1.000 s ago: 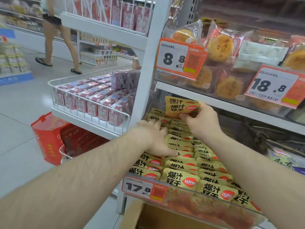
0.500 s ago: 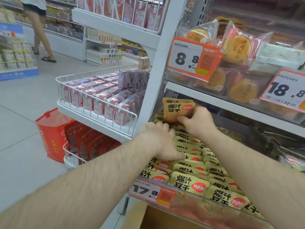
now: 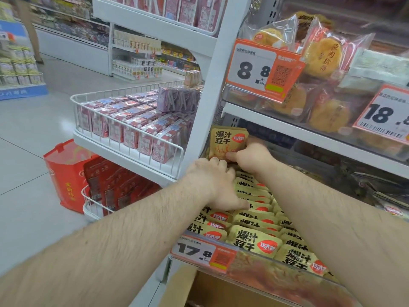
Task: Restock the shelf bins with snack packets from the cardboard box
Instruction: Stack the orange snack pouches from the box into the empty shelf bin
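Item: snack packet (image 3: 228, 144), gold with black lettering and a red badge. Location: upright at the far left rear of the shelf bin (image 3: 276, 270), just under the shelf above. Your right hand (image 3: 251, 156) pinches its lower edge between thumb and curled fingers.

Item: your left hand (image 3: 215, 185). Location: palm down on the rows of packets in the left half of the bin, thumb lying along them. The fingertips tuck down at the back of the row, just beside the held packet. Whether they grip anything there, you cannot tell.

Item: stocked packets (image 3: 255, 241). Same kind, standing in overlapping rows from the clear front wall toward the back. The bin looks well filled.

Item: cardboard box (image 3: 183, 289). Location: below the bin at the bottom of the view, one flap and the opening visible. Its contents are hard to make out.

Item: price tag (image 3: 202, 252), clipped on the bin's front edge at the left.

Step in hand, as judged: seating one packet at the back of the left row while the left hand holds that row forward.

Next move calls for: sliding the packet down into the gap behind the row, face forward like the others, then releasing both hands and reaching down to the box for more.
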The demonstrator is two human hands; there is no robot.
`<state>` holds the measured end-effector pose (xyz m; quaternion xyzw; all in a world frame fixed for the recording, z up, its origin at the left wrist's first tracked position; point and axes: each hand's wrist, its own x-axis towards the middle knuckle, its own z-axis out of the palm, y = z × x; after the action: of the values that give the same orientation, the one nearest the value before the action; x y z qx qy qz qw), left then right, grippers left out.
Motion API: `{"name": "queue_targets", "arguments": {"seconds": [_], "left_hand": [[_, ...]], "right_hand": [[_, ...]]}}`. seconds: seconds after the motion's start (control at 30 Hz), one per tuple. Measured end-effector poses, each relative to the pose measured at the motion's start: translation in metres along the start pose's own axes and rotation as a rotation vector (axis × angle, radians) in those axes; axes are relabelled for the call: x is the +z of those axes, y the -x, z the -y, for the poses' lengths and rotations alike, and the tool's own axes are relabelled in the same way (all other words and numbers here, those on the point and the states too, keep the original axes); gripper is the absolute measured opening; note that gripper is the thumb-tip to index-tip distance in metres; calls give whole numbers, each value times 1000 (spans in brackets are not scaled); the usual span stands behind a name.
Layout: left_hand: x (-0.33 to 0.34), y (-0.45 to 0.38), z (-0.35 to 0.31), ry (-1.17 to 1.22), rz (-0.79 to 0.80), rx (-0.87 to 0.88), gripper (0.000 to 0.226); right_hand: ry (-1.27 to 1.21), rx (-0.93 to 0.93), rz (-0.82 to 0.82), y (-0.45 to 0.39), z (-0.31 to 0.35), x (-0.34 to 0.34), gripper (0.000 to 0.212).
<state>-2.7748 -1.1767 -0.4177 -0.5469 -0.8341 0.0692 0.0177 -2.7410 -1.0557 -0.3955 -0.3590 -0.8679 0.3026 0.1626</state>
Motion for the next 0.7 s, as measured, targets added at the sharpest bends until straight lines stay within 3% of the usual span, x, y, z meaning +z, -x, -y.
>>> {"name": "queue_targets", "arguments": {"seconds": [0.2,0.37,0.7], "left_hand": [[1,-1,0,5,0,1,101],[2,-2,0,6,9,-3,101],[-6,-8,4,87,65,-26,106]], "right_hand": [[166,66,-46,-7,1,7,24],[72,103,-163,-9,-4,21,32],[21,90,-107,-10,-6,13,39]]}}
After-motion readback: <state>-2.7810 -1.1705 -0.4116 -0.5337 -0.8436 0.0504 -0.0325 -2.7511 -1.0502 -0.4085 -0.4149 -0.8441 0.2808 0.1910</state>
